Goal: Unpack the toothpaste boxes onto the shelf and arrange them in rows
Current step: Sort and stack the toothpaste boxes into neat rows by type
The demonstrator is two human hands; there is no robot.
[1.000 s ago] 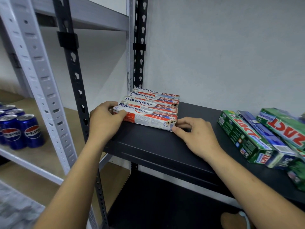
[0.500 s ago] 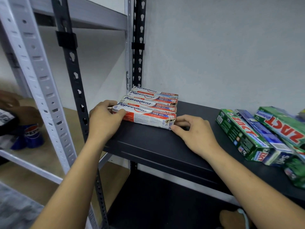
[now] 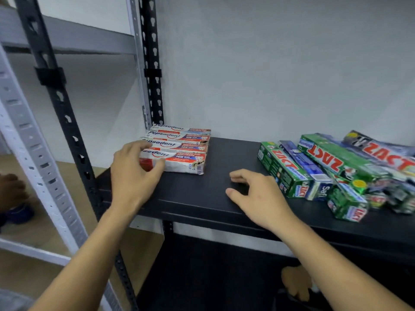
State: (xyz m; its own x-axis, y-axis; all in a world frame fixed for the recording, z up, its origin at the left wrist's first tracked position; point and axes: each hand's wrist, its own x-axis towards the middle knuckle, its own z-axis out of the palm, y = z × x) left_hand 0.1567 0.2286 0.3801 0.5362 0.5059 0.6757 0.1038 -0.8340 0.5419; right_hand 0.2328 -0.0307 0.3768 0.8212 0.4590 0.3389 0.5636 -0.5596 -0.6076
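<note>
Several white-and-red Pepsodent boxes (image 3: 188, 143) lie side by side in a row at the back left of the black shelf (image 3: 202, 198). My left hand (image 3: 132, 171) grips the left end of the front Pepsodent box (image 3: 186, 163), fingers over its top and thumb on its front face. My right hand (image 3: 253, 196) hovers over the bare middle of the shelf, fingers loosely curled, holding nothing. A loose pile of green Zact boxes (image 3: 325, 162) and a blue box (image 3: 303, 162) lies at the right, lying at slanted angles.
A black perforated post (image 3: 67, 122) stands at the shelf's left front corner. Beyond it is a grey rack (image 3: 29, 142), where another person's hand (image 3: 11, 189) shows at the left edge. A grey wall backs the shelf.
My right hand has let go of the front Pepsodent box's right end and moved right over the bare shelf. My left hand has slid further over the box's left end.
</note>
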